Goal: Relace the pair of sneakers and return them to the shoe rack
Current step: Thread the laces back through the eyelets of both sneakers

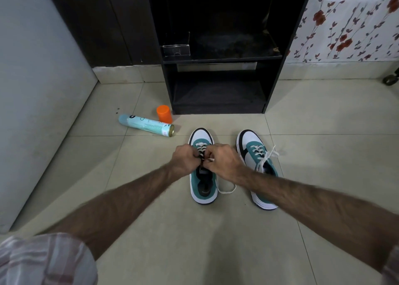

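Head view: both sneakers stand on the floor tiles before the black shoe rack (218, 57). The left hand (185, 158) and right hand (223, 161) each pinch the lace (201, 148) over the left sneaker (203, 185), hiding its eyelets. The right sneaker (257, 155) is partly behind the forearm. A small clear box (176, 50) on the rack shelf has indistinct contents.

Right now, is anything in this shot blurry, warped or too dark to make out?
Head view: wide-angle bends the shoe rack and wall edges; rack shelves are too dark to read; left hand and right hand at the left sneaker's laces look slightly soft.
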